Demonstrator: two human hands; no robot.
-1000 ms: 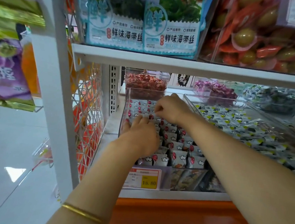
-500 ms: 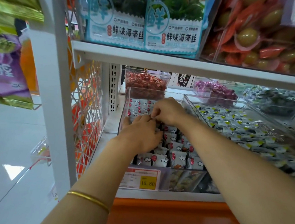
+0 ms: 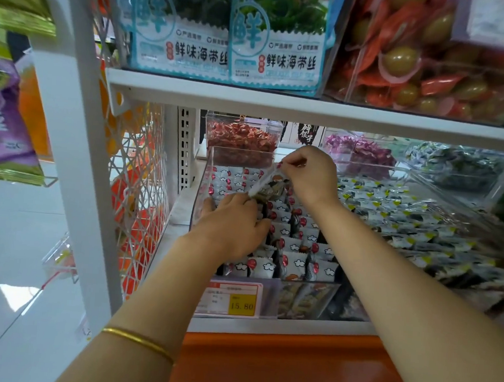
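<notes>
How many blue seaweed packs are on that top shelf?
2: the left blue seaweed pack and the right blue seaweed pack, side by side on the upper shelf. More may hide behind them.

Single head-worn wide-angle view, facing forward and down at close range into the lower shelf; left hand and right hand at centre, upper shelf overhead.

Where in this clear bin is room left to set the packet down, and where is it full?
Free: the low patch at the bin's back wall, left of the right hand, where packets lie flat; also the bare shelf strip outside its left wall. Crowded: upright rows from the left hand to the front.
</notes>
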